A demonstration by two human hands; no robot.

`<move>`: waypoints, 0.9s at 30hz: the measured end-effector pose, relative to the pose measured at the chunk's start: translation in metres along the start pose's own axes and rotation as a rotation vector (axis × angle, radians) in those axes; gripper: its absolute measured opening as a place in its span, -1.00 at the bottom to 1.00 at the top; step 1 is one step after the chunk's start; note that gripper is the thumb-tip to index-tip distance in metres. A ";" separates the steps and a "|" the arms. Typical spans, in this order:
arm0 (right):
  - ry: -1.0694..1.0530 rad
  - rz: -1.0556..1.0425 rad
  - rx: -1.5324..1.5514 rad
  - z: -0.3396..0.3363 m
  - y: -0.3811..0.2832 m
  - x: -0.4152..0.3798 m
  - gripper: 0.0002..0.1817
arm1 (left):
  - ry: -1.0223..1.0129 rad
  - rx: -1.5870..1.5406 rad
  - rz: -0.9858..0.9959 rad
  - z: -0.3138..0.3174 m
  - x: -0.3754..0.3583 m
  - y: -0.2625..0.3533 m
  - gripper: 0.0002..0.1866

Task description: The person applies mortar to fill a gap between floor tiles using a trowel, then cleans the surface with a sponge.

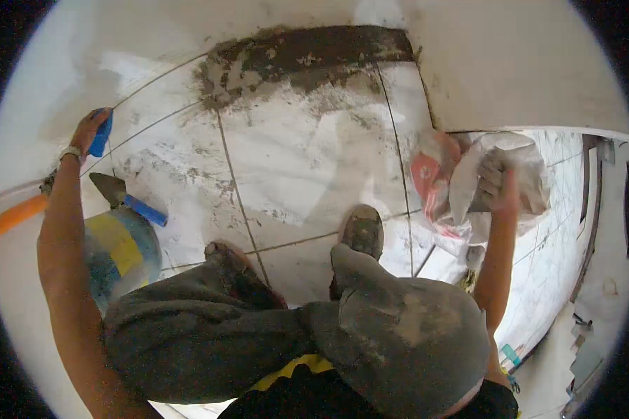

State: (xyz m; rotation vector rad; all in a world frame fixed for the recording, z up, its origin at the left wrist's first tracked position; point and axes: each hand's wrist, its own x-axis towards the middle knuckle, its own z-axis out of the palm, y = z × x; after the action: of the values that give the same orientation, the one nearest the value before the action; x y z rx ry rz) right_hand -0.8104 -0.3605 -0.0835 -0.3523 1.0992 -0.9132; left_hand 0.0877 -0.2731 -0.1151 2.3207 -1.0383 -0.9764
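Note:
My left hand (87, 134) is at the wall on the left, its fingers closed round a small blue piece (101, 133) whose kind I cannot make out. Below it, a trowel (110, 188) with a blue handle lies across the rim of a blue-grey bucket (99, 279) marked with a yellow patch. On the right, my right hand (508, 192) reaches into the mouth of a red and white plastic bag (433, 178) holding grey material. Motion blur and the grey contents hide its fingers.
White floor tiles (293, 160) carry grey smears. A strip of dark wet mortar (314, 52) lies along the far wall. An orange pipe (14, 218) is at the left edge. My shoes (363, 230) stand on the tiles, and assorted items lie at the far right.

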 end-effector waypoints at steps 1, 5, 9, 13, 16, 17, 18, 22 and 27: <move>0.112 0.031 -0.109 0.052 0.008 0.011 -0.77 | 0.020 0.042 -0.021 0.004 0.005 0.005 -0.53; 0.123 0.010 -0.417 0.210 0.077 0.080 -0.81 | -0.062 -0.044 -0.050 0.022 -0.030 0.057 -0.49; -0.519 0.267 -0.454 0.304 0.161 0.163 -0.74 | -0.012 -0.004 0.040 0.016 -0.019 0.044 -0.48; -0.532 0.228 -0.582 0.362 0.226 0.253 -0.78 | -0.008 0.039 0.032 0.013 -0.007 0.014 -0.52; -0.219 -0.671 -1.099 0.312 0.208 0.286 -0.80 | 0.048 -0.024 0.010 0.019 -0.046 0.042 -0.54; -0.048 -0.864 -1.087 0.285 0.191 0.289 -0.80 | 0.103 0.008 0.046 0.017 -0.051 0.041 -0.55; 0.042 -0.639 -0.688 0.276 0.172 0.281 -0.82 | 0.157 0.039 0.079 0.014 -0.052 0.040 -0.57; 0.165 -0.303 0.034 0.255 0.132 0.248 -0.87 | 0.130 -0.070 0.044 0.001 -0.033 0.016 -0.55; -0.149 -0.012 -0.465 0.257 0.204 0.301 -0.84 | 0.054 -0.148 0.022 0.010 -0.013 0.034 -0.52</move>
State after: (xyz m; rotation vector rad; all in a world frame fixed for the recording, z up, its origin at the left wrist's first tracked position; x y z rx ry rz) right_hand -0.4465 -0.5181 -0.2860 -0.7979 1.1657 -0.6225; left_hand 0.0579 -0.2853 -0.0959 2.1984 -0.9357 -0.9441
